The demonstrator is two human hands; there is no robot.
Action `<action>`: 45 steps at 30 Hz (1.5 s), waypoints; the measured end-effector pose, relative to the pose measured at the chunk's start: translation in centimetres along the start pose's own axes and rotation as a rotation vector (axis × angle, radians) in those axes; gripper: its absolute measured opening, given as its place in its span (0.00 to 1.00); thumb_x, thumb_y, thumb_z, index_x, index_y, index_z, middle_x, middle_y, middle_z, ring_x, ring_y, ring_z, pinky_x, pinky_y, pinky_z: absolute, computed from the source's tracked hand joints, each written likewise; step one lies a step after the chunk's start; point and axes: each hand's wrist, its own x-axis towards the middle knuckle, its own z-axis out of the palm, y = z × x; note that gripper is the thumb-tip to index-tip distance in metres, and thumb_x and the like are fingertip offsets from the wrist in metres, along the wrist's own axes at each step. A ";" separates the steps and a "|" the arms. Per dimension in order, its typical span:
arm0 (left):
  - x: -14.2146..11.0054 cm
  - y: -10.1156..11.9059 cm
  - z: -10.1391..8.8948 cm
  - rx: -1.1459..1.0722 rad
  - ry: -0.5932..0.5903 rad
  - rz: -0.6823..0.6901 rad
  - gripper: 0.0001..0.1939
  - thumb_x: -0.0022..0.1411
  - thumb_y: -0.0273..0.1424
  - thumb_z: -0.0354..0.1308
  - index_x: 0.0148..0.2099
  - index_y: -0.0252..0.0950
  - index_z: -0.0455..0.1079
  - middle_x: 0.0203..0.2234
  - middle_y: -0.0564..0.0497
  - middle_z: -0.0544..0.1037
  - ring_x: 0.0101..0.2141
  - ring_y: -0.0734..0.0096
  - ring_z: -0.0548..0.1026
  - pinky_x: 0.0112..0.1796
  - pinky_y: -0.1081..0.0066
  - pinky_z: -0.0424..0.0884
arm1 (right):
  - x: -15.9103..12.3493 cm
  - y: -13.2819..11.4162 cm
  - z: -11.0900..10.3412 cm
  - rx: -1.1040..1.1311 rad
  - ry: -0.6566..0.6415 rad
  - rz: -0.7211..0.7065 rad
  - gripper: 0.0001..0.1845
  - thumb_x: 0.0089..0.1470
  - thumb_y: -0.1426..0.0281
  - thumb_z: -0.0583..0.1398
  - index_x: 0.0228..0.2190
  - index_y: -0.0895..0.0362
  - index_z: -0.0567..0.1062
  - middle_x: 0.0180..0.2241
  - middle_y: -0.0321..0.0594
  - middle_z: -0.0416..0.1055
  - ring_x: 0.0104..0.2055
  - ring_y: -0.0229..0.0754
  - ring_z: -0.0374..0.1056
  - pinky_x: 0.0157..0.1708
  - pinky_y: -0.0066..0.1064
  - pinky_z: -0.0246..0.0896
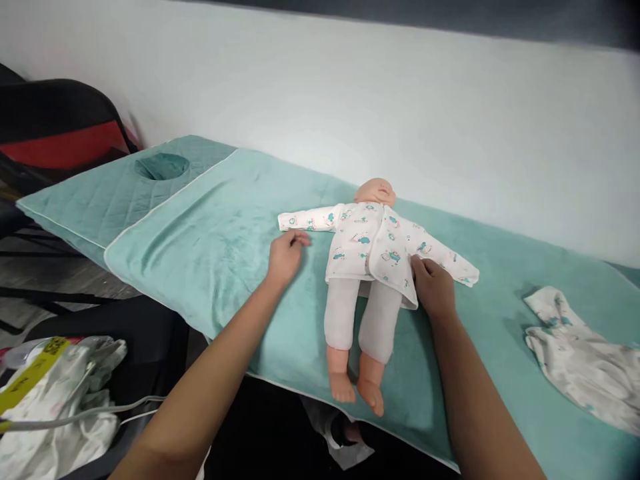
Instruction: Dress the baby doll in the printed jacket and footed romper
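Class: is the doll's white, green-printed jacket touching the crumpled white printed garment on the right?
Apart: the head view shows teal blanket between jacket and garment.

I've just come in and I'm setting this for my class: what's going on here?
A person has both hands at a doll lying face up on a green bed. It has on a printed jacket, both sleeves spread, and pale trousers. The right hand is at the jacket's side edge; its grip is unclear. The left hand is beside a sleeve. Another garment lies on the bed.
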 end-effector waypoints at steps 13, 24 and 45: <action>-30.2 -5.3 -6.8 0.248 -0.189 0.471 0.16 0.61 0.17 0.47 0.42 0.39 0.70 0.32 0.49 0.79 0.34 0.68 0.76 0.36 0.68 0.71 | -21.1 2.0 -4.3 0.104 -0.207 -0.275 0.19 0.61 0.62 0.54 0.19 0.52 0.67 0.19 0.37 0.65 0.21 0.40 0.60 0.23 0.32 0.54; -30.3 -7.5 -9.3 0.430 -0.162 0.375 0.14 0.64 0.19 0.47 0.44 0.40 0.70 0.36 0.48 0.78 0.38 0.66 0.76 0.39 0.66 0.72 | -29.4 2.6 1.3 0.089 -1.101 -0.121 0.11 0.50 0.69 0.66 0.39 0.50 0.79 0.45 0.37 0.75 0.48 0.45 0.71 0.46 0.32 0.63; -31.2 -7.2 -8.2 0.416 -0.217 0.394 0.15 0.64 0.20 0.48 0.43 0.40 0.72 0.36 0.49 0.79 0.39 0.65 0.76 0.40 0.65 0.71 | -28.6 4.0 2.4 0.285 -0.843 0.031 0.12 0.60 0.67 0.55 0.27 0.54 0.74 0.29 0.35 0.73 0.33 0.40 0.68 0.36 0.30 0.61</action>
